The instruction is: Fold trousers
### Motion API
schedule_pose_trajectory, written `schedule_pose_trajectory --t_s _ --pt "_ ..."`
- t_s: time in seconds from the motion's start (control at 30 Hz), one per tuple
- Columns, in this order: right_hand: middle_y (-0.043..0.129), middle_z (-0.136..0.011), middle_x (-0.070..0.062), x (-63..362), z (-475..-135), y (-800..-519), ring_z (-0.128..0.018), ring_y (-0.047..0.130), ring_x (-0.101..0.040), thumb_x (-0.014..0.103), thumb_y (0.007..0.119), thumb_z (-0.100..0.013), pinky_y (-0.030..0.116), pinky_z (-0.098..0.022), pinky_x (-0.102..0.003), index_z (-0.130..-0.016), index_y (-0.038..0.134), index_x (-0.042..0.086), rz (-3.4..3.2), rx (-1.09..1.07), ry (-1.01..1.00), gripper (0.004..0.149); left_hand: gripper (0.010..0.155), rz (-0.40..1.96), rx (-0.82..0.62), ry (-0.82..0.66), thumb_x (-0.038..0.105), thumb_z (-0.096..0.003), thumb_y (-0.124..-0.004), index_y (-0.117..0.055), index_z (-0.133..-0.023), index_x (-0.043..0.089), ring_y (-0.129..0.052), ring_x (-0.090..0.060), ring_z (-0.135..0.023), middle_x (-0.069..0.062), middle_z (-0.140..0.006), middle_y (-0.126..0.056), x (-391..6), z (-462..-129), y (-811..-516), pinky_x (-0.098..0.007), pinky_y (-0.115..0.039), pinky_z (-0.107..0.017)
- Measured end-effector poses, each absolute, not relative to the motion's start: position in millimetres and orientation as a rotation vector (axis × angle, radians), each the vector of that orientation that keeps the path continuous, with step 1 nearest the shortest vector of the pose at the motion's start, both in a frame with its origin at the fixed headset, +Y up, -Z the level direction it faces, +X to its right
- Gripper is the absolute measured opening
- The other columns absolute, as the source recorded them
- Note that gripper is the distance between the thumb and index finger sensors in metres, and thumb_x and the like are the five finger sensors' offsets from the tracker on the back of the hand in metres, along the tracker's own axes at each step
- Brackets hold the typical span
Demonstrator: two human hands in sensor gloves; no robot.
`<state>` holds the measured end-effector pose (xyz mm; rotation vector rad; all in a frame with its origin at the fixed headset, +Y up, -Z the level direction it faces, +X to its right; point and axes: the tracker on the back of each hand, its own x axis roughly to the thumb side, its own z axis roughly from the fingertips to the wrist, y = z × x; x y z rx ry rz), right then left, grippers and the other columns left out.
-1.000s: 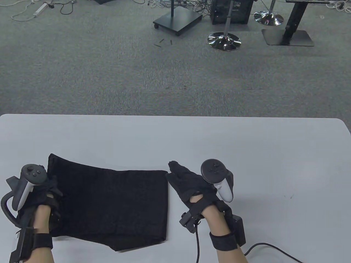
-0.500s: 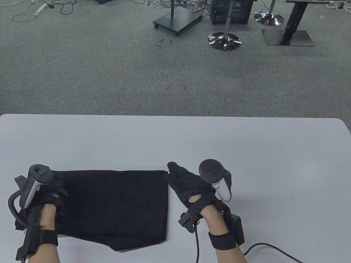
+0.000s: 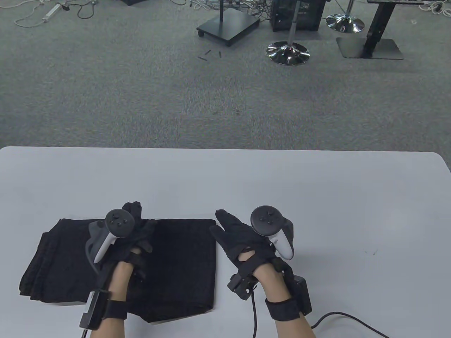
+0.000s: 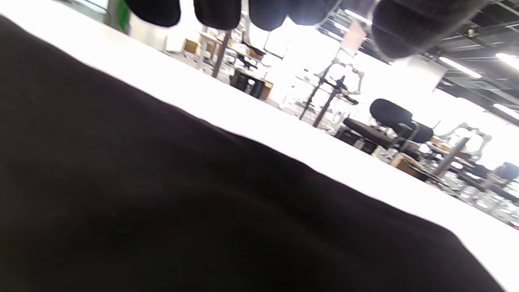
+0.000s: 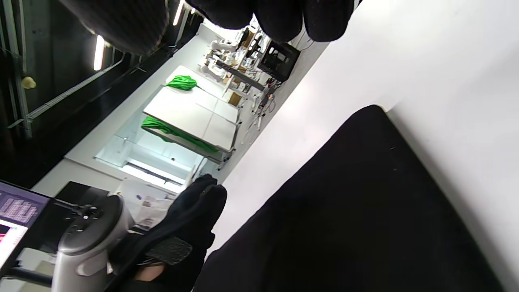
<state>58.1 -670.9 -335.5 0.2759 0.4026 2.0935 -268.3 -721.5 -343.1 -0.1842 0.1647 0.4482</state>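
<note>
A white table (image 3: 317,183) is carrying folded black trousers (image 3: 183,267) lying flat near its front left, with the right hand (image 3: 243,239) resting on the tabletop just beside their right edge.

One pair of black trousers (image 3: 176,267) on one white table (image 3: 317,197). Two gloved hands: left hand (image 3: 135,229), right hand (image 3: 239,236). Two trackers, one per hand. On the floor beyond, two chrome stool bases (image 3: 288,52) and two flat black stand bases (image 3: 228,25).

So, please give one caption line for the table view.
Left hand rests on folded black trousers; right hand lies beside them on the white table.
</note>
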Motion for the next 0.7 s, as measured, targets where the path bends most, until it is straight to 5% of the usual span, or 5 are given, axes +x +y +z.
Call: schedule_pose_trajectory --t_s 0.3,0.7 --pt "0.039 -0.115 -0.012 60 -342 -697 -0.105 0.046 -0.044 0.056 0.066 -0.052 0.042 -0.073 -0.067 -0.107 0.04 0.021 2.157 0.149 0.462 0.069 0.077 0.433 -0.184 0.08 0.069 -0.0566 -0.065 -0.03 -0.119 0.038 -0.029 -0.028 -0.122 0.013 -0.124 -0.024 -238 -337 -733 -0.061 -0.04 -0.084" --pt "0.052 -0.11 -0.012 21 -338 -759 -0.099 0.06 -0.041 0.054 0.068 -0.051 0.053 -0.071 -0.062 -0.105 0.044 0.021 2.519 0.055 0.602 0.067 0.075 0.458 -0.175 0.057 0.067 -0.0562 -0.066 -0.036 -0.118 0.037 -0.034 -0.028 -0.122 0.011 -0.124 -0.031 -238 -334 -732 -0.06 -0.042 -0.084"
